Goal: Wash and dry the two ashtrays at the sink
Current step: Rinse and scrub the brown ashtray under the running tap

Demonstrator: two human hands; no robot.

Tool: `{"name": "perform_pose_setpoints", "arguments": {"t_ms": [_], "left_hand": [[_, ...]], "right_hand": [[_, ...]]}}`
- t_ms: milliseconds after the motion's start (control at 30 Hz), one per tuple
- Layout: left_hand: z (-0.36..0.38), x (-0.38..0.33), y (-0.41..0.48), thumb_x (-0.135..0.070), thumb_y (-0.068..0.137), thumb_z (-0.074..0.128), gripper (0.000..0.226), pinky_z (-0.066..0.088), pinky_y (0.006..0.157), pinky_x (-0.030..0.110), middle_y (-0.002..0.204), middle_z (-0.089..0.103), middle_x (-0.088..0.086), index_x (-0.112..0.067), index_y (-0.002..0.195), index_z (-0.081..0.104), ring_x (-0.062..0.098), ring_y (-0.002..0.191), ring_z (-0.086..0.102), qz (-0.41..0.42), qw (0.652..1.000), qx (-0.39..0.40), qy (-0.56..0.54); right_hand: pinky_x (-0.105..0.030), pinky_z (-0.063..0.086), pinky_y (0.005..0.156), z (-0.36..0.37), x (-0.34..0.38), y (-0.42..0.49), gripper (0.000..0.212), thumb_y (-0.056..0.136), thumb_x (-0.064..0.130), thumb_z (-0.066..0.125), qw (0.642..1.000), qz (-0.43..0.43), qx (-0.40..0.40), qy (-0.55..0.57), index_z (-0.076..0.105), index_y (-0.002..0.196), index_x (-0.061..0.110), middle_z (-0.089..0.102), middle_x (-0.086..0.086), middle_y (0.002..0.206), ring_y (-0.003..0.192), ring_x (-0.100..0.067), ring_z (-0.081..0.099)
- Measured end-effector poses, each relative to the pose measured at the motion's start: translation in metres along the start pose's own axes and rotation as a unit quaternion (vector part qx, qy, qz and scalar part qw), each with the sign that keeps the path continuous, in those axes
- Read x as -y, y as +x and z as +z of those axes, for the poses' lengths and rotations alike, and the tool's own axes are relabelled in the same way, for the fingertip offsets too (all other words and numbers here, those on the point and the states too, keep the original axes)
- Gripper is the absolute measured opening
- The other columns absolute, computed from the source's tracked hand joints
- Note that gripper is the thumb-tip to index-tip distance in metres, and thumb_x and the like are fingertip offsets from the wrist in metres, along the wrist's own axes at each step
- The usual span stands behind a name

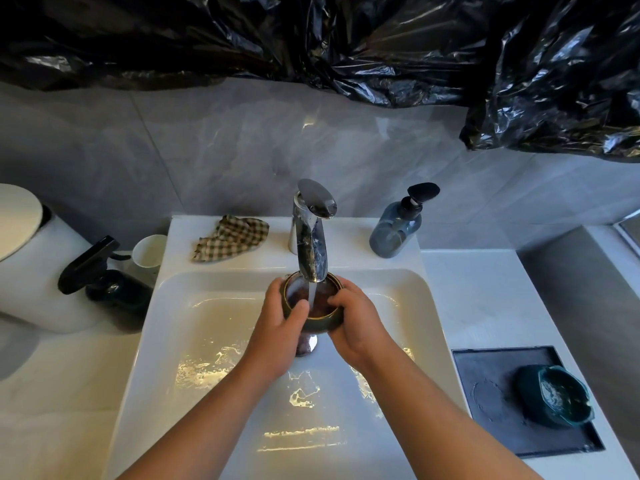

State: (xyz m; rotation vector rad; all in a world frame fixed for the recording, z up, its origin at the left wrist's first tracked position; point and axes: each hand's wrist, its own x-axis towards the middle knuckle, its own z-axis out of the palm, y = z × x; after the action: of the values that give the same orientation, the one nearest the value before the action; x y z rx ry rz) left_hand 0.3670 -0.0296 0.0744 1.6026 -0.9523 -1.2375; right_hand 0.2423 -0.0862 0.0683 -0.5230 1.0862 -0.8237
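A round dark-green ashtray [323, 322] with a brownish inside is held over the white sink [207, 341], right under the chrome faucet [311, 244]. Water runs from the spout into it. My left hand [282, 327] grips its left rim with the thumb inside. Its right side is held by my right hand [356, 323], fingers curled over the rim. A second, teal ashtray [557, 396] lies on a dark mat [491, 410] on the counter to the right. A checked cloth [230, 239] is crumpled on the sink's back ledge, left of the faucet.
A blue soap pump bottle [398, 230] stands right of the faucet. A black spray bottle [104, 275] and a white cup [149, 251] sit at the left, beside a white toilet [31, 258]. Black plastic sheeting [381, 46] hangs above the tiled wall.
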Motion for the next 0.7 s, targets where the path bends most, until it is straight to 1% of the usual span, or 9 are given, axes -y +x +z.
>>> {"name": "perform_pose_setpoints", "arguments": {"t_ms": [33,100,167,233,267,333,433,567,700], "left_hand": [[0.000,-0.001,0.000,-0.015,0.101,0.048,0.043,0.057,0.070,0.020,0.131,0.056,0.003,-0.022,0.143,0.040,-0.003,0.087,0.065,-0.056,0.996,0.004,-0.070],[-0.005,0.001,0.003,-0.012,0.102,0.047,0.035,0.059,0.067,0.035,0.126,0.064,0.010,-0.020,0.136,0.049,0.017,0.095,0.070,-0.106,0.984,0.007,-0.145],[-0.010,0.001,0.004,-0.011,0.103,0.044,0.026,0.054,0.059,0.035,0.121,0.068,0.016,-0.022,0.121,0.060,0.027,0.096,0.069,-0.119,0.974,0.008,-0.191],[-0.016,0.000,0.003,-0.008,0.103,0.043,0.027,0.048,0.055,0.032,0.116,0.070,0.018,-0.021,0.118,0.062,0.028,0.086,0.068,-0.129,0.967,0.007,-0.220],[-0.019,-0.001,0.002,-0.006,0.102,0.043,0.029,0.048,0.053,0.031,0.113,0.071,0.018,-0.020,0.120,0.061,0.027,0.081,0.069,-0.132,0.966,0.008,-0.223],[-0.021,0.000,0.003,-0.001,0.101,0.041,0.033,0.053,0.051,0.033,0.111,0.070,0.017,-0.018,0.123,0.058,0.029,0.078,0.072,-0.142,0.963,0.016,-0.227],[-0.022,0.003,0.007,0.007,0.098,0.038,0.039,0.057,0.050,0.037,0.108,0.070,0.019,-0.015,0.125,0.056,0.034,0.078,0.073,-0.161,0.966,0.034,-0.199],[-0.020,0.001,0.009,0.010,0.094,0.038,0.042,0.056,0.046,0.034,0.099,0.071,0.020,-0.012,0.125,0.055,0.034,0.072,0.072,-0.184,0.965,0.058,-0.176],[-0.019,-0.003,0.010,0.004,0.094,0.041,0.038,0.047,0.039,0.024,0.089,0.073,0.018,-0.013,0.122,0.061,0.028,0.063,0.070,-0.212,0.959,0.076,-0.170]], "right_hand": [[-0.044,0.058,0.088,0.000,0.000,-0.001,0.046,0.083,-0.012,0.036,1.000,-0.008,0.002,-0.014,0.056,0.123,-0.004,0.068,-0.026,0.110,0.101,-0.037,0.067],[-0.047,0.056,0.097,0.000,0.001,-0.004,0.044,0.087,-0.010,0.041,0.998,-0.018,0.002,-0.055,0.057,0.125,0.004,0.068,-0.023,0.115,0.108,-0.037,0.067],[-0.047,0.052,0.104,-0.001,0.002,-0.005,0.043,0.089,0.002,0.049,0.993,-0.032,0.004,-0.113,0.059,0.129,0.013,0.067,-0.018,0.123,0.116,-0.034,0.065],[-0.042,0.051,0.106,0.000,0.003,-0.008,0.047,0.089,0.020,0.052,0.981,-0.043,0.021,-0.189,0.057,0.135,0.024,0.067,-0.010,0.128,0.120,-0.027,0.064],[-0.039,0.051,0.105,0.000,0.003,-0.010,0.044,0.093,0.025,0.051,0.973,-0.047,0.037,-0.223,0.055,0.137,0.028,0.067,-0.006,0.130,0.121,-0.023,0.064],[-0.031,0.054,0.099,-0.002,0.004,-0.014,0.035,0.105,0.021,0.041,0.963,-0.054,0.065,-0.257,0.055,0.136,0.032,0.070,0.002,0.126,0.116,-0.014,0.066],[-0.021,0.056,0.084,-0.005,0.008,-0.019,0.041,0.108,0.013,0.034,0.957,-0.060,0.090,-0.270,0.059,0.131,0.035,0.073,0.008,0.119,0.106,-0.007,0.068],[-0.031,0.056,0.092,-0.006,0.008,-0.024,0.041,0.105,0.014,0.040,0.951,-0.081,0.102,-0.280,0.058,0.138,0.031,0.070,0.002,0.126,0.117,-0.019,0.065],[-0.042,0.055,0.101,-0.005,0.009,-0.027,0.045,0.094,0.039,0.050,0.944,-0.099,0.101,-0.297,0.056,0.138,0.036,0.064,-0.001,0.133,0.123,-0.023,0.061]]}}
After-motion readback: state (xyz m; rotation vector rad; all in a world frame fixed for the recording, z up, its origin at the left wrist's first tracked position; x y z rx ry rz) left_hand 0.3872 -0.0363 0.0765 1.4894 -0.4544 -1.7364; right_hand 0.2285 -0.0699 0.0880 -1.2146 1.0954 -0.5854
